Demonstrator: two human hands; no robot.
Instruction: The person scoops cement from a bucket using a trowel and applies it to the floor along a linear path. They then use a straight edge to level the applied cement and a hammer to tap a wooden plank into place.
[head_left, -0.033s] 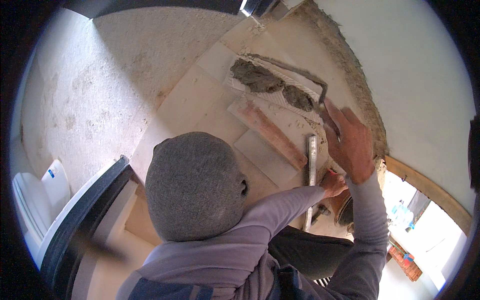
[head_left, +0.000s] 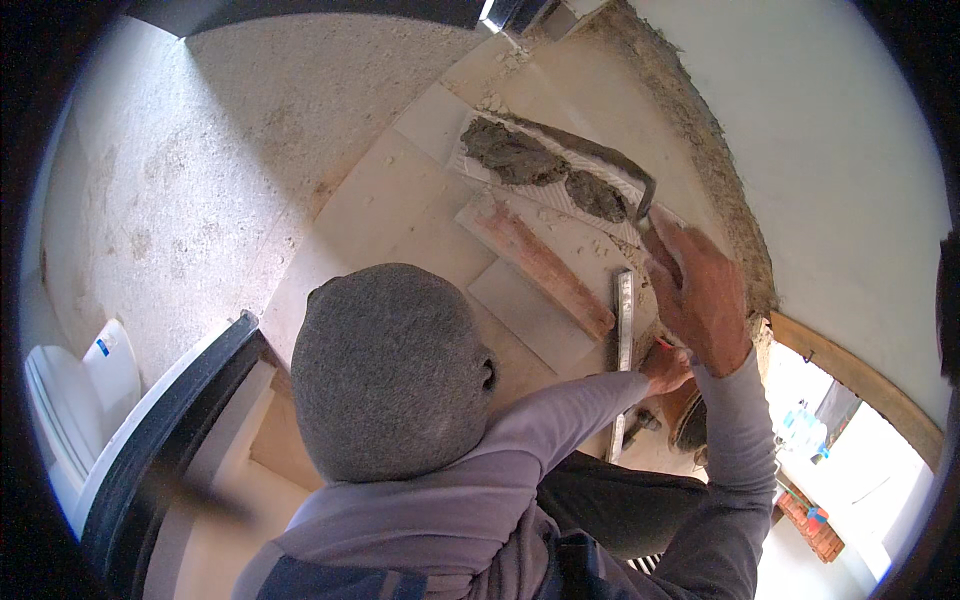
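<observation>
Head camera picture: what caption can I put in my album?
Right hand holds a bent tool beside mortar heaped on a ridged tile.

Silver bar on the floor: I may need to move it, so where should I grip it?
The silver bar is long and narrow, so probably pinch across its upper stretch, coming from above and picture-left: a grey-purple sleeve crosses it lower down, and the worker's right hand is picture-right.

Long-sleeved greyish-lilac top point(head_left: 470, 510), soft creases along the back, sleeves point(head_left: 738, 440) reaching the wrists, navy fabric point(head_left: 330, 580) at the back, dark trousers point(head_left: 620, 500), rounded head point(head_left: 390, 370), bare right hand point(head_left: 703, 295)
</observation>
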